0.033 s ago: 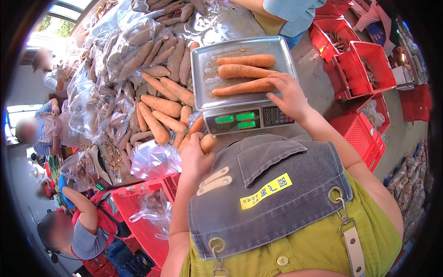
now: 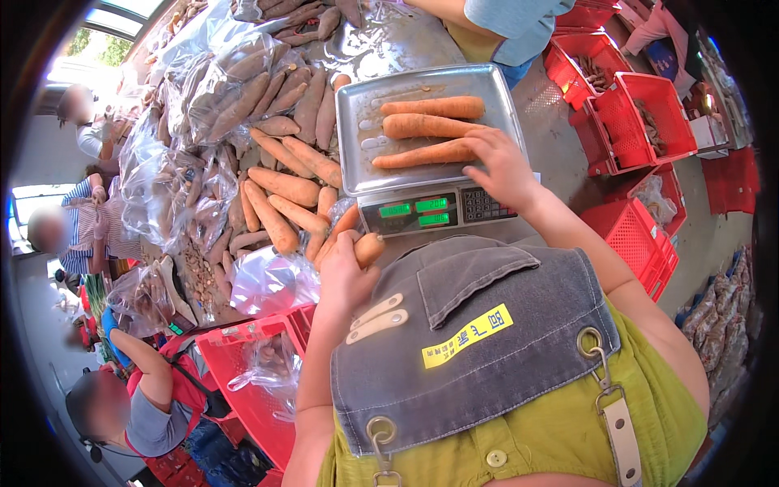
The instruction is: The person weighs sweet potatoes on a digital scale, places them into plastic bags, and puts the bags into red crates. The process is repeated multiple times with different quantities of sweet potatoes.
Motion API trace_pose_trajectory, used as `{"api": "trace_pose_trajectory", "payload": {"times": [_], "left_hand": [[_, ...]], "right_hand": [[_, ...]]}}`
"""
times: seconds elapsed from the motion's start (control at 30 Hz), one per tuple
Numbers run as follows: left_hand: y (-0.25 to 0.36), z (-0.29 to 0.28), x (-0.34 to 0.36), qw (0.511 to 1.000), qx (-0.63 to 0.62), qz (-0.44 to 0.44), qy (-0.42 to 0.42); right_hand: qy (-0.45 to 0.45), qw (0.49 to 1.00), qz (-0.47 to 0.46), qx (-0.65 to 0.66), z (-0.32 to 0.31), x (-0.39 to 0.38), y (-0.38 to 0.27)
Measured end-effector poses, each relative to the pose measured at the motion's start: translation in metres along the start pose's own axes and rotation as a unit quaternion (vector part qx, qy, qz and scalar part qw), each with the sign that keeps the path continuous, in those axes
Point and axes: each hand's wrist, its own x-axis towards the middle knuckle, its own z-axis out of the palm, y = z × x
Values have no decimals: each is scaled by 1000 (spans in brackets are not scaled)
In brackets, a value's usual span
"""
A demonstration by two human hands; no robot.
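1. Right now the person is weighing carrots: the right hand (image 2: 501, 166) is reaching over the steel pan (image 2: 357, 154) of a digital scale (image 2: 438, 209), fingers loosely spread and resting against the nearest of three carrots on the pan (image 2: 422, 154), touching it rather than gripping it.
2. The left hand (image 2: 345, 272) is curling shut around a bunch of two or three carrots (image 2: 349, 235), holding them just in front of the scale's lit green display and beside a heap of loose carrots (image 2: 284, 187) on the table.
3. Clear plastic bags (image 2: 268, 280) are lying just left of that hand, and red crates (image 2: 649, 122) are standing to the right of the scale.
4. Judging from this, the step in hand looks like building up a weighed portion, with the pan partly loaded.
5. The next move is probably calling for the left-hand bunch to go up onto the pan alongside the three, with both hands then lifting clear so the reading can settle.
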Motion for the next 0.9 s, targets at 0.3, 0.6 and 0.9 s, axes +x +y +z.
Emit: {"api": "trace_pose_trajectory", "payload": {"times": [0.3,0.6,0.9], "left_hand": [[64,36,97,928,155,338,27],[60,56,134,918,-52,298,255],[17,9,68,814,-554,-54,168]], "right_hand": [[-7,1000,2,15,-14,19,5],[90,876,173,440,-88,5,-11],[-60,903,145,400,-54,18,-33]]}}
